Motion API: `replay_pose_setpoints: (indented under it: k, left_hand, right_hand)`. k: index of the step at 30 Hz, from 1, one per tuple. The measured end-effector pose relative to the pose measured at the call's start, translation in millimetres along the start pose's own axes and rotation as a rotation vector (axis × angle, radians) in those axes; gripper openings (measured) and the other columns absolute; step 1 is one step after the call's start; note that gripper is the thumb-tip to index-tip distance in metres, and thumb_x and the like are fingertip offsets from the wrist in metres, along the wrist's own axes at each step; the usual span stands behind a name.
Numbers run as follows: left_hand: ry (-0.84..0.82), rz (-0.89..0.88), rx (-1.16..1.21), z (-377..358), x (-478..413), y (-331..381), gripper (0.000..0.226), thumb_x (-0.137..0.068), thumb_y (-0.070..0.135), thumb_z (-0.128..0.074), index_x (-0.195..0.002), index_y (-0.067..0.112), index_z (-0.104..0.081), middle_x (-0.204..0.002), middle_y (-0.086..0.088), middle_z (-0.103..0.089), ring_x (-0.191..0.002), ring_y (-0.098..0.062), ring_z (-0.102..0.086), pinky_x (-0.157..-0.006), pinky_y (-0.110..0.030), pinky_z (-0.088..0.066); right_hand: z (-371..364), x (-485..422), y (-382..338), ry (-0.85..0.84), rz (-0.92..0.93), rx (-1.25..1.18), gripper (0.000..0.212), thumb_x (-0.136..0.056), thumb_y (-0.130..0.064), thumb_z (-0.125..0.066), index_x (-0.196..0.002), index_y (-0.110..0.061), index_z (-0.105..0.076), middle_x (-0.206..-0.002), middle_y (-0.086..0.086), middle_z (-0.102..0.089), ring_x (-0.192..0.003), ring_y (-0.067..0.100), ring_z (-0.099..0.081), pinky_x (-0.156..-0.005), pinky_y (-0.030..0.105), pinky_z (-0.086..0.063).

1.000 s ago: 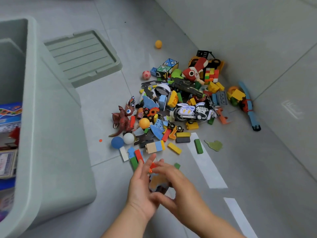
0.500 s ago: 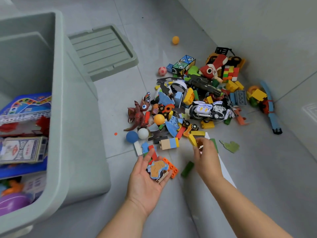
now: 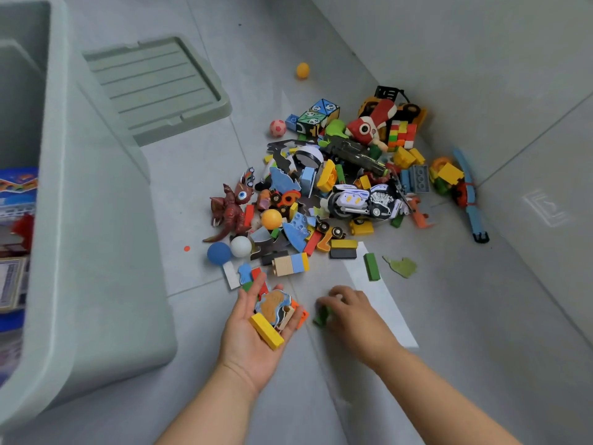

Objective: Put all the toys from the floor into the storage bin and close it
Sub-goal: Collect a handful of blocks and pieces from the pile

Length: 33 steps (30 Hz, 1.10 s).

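A heap of toys (image 3: 337,187) lies on the grey floor against the wall: blocks, balls, a red dragon (image 3: 231,210), a toy motorbike (image 3: 365,200). The pale green storage bin (image 3: 96,252) stands open at the left with boxes inside. My left hand (image 3: 253,335) is palm up below the heap and carries a yellow block (image 3: 266,330), a puzzle piece (image 3: 272,308) and an orange piece. My right hand (image 3: 349,313) is palm down on the floor beside it, fingers curled round a small green block (image 3: 321,317).
The bin's lid (image 3: 154,88) lies flat on the floor behind the bin. A lone orange ball (image 3: 302,70) sits farther back. A green block (image 3: 371,266) and a green flat piece (image 3: 402,266) lie near a white floor stripe (image 3: 382,303). The wall rises at the right.
A yellow block has joined the pieces in my left palm. My right hand has moved from the heap's edge down and toward me onto the small green block.
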State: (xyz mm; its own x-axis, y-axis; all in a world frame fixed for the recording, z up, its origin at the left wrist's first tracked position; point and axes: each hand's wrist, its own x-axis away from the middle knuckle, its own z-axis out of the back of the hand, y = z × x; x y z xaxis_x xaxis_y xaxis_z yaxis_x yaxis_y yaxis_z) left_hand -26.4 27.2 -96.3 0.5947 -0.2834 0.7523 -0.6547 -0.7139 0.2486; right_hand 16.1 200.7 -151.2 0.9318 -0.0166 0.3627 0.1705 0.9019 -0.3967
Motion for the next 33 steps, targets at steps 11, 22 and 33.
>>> replay_pose_setpoints:
  k: [11,22,33]
  left_hand:
    - [0.029,-0.008,-0.036,27.8,-4.8,9.4,0.049,-0.094,0.054,-0.031,-0.112,0.022,-0.064,-0.108,-0.009,-0.067,-0.084,-0.026,-0.064,-0.065,-0.035,-0.056]
    - [0.134,-0.087,0.098,52.4,-2.5,18.1,0.041,-0.098,0.043,-0.033,-0.102,0.017,-0.064,-0.106,-0.012,-0.061,-0.094,-0.025,-0.058,-0.066,-0.044,-0.056]
    - [0.115,-0.108,0.136,50.1,-2.7,23.9,0.044,-0.095,0.050,-0.037,-0.104,0.017,-0.064,-0.107,-0.013,-0.062,-0.094,-0.029,-0.059,-0.082,-0.047,-0.048]
  right_hand:
    - [-4.8,35.8,-101.9,0.316,0.088,-0.594,0.057,-0.066,-0.079,-0.046,-0.102,-0.036,-0.055,-0.086,-0.026,-0.047,-0.082,-0.006,-0.048,-0.069,0.007,-0.038]
    - [-12.0,-10.2,-41.9,0.061,-0.021,-0.025,0.047,-0.094,-0.029,-0.046,-0.139,-0.022,-0.035,-0.132,-0.001,-0.048,-0.118,0.018,-0.046,-0.094,0.027,-0.040]
    - [-42.3,24.1,-48.9,0.160,0.057,0.059,0.075,-0.064,-0.063,-0.063,-0.126,-0.023,-0.048,-0.113,-0.003,-0.059,-0.097,0.018,-0.061,-0.077,0.027,-0.052]
